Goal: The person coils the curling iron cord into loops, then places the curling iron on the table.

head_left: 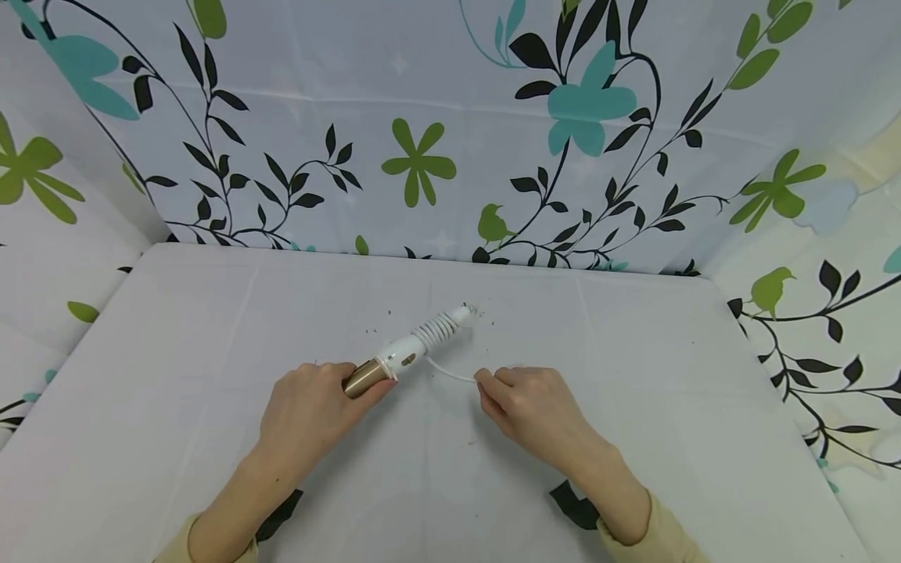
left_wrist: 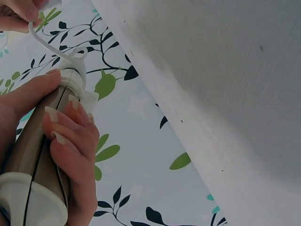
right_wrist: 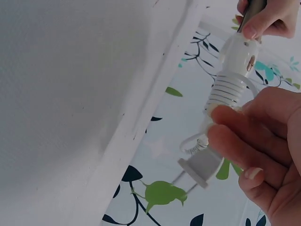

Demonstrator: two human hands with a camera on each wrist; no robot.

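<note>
A hair styling iron (head_left: 404, 353) with a gold barrel and a white handle is held slanting above the white table. My left hand (head_left: 306, 410) grips it by the gold barrel (left_wrist: 35, 132), fingers and thumb wrapped round it. White power cord (head_left: 450, 375) is wound in several turns round the handle, and one length runs off to the right. My right hand (head_left: 535, 414) pinches that length between thumb and fingertips. In the right wrist view, a white two-pin plug (right_wrist: 202, 167) shows beyond the right fingers; these partly cover the cord.
The white table (head_left: 211, 313) has small dark specks (head_left: 373, 331) near the iron. Behind and beside it hangs a pale cloth (head_left: 317, 70) printed with leaves, flowers and birds. A black piece (head_left: 576, 507) shows by the right wrist, another (head_left: 280, 516) by the left.
</note>
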